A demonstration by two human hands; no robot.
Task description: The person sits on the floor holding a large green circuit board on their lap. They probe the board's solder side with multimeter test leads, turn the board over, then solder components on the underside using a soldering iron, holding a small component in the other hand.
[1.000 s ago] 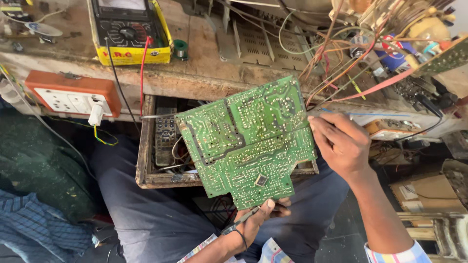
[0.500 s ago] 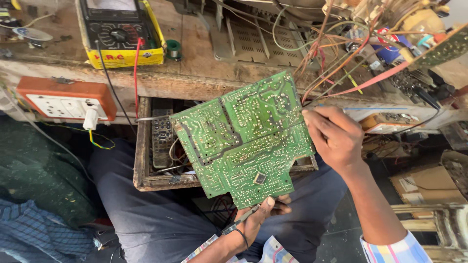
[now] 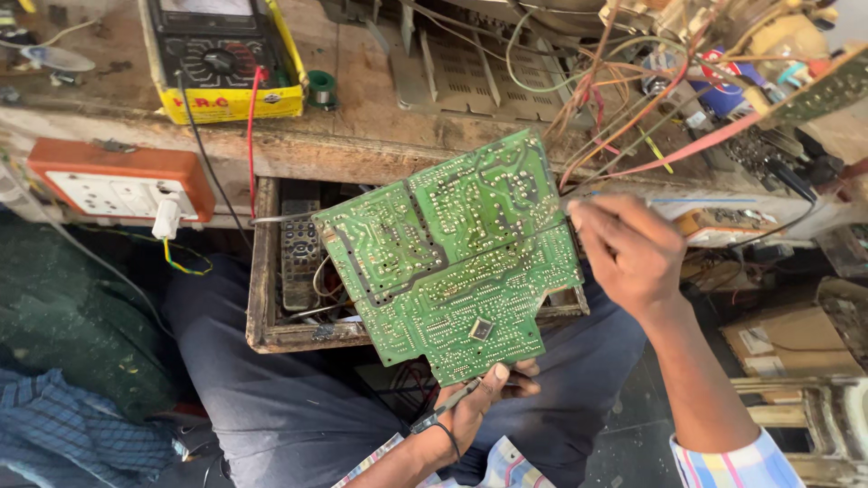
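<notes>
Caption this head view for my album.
Left hand holds a green circuit board over an open drawer; right hand grips its edge.

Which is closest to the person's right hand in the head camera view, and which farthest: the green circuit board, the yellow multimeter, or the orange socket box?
From the right hand:
1. Green circuit board, touching the hand on its left.
2. Yellow multimeter, up on the bench, upper left.
3. Orange socket box, far left on the bench edge.

A green circuit board (image 3: 452,262) speckled with silver solder dots and pale traces. A black meter (image 3: 221,59) in a yellow case, with one red and one black lead. An orange socket box (image 3: 117,181) with a white face. Dark blue trousers (image 3: 271,389). Striped pastel sleeves (image 3: 723,461). Worn brown wooden surface (image 3: 362,108).
</notes>
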